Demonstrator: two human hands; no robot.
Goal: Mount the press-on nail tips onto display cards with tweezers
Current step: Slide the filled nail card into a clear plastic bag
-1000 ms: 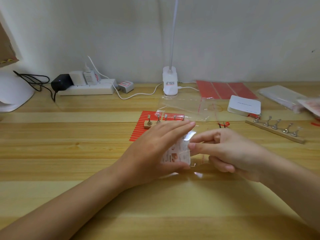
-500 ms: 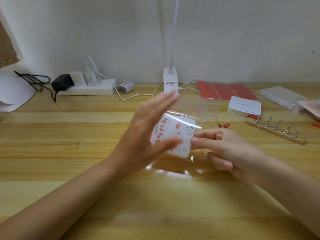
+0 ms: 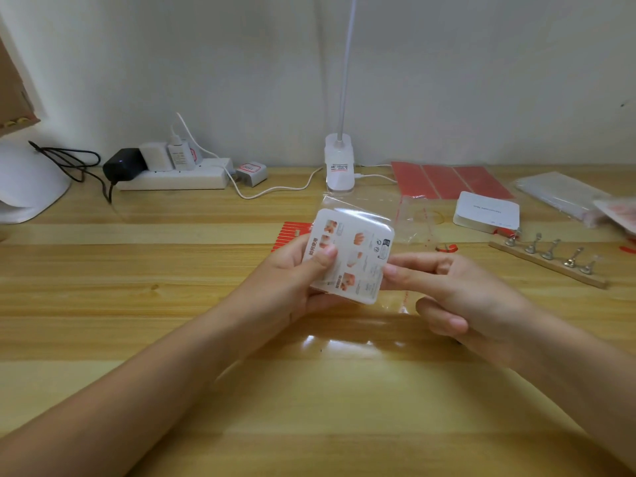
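Two hands meet over the middle of the bench (image 3: 103, 339), and I read this as bagging or unbagging a display card. My left hand (image 3: 296, 270) grips the white printed card (image 3: 354, 256), thumb curled across its face and the other fingers behind it, holding it tilted up off the wood. My right hand (image 3: 457, 290) pinches the card's right edge with thumb and forefinger, the remaining fingers loosely curled below. A clear plastic sleeve (image 3: 364, 208) wraps the card and stands past its top edge.

To do this step well, I would keep the left grip firm on the card and let the right pinch only the film, sliding it along the card's long edge so the corners do not snag. I cannot tell whether nail tips are already mounted on the far face.

Further back, a red striped sheet (image 3: 292, 232) peeks out behind the left hand, and a second empty clear bag (image 3: 416, 218) lies just beyond. To the right sits a wooden strip of metal nail stands (image 3: 547, 259), with a stack of white cards (image 3: 487, 211) behind it. I see no tweezers. At the wall stand the lamp base (image 3: 339, 166) and a power strip (image 3: 172, 177).
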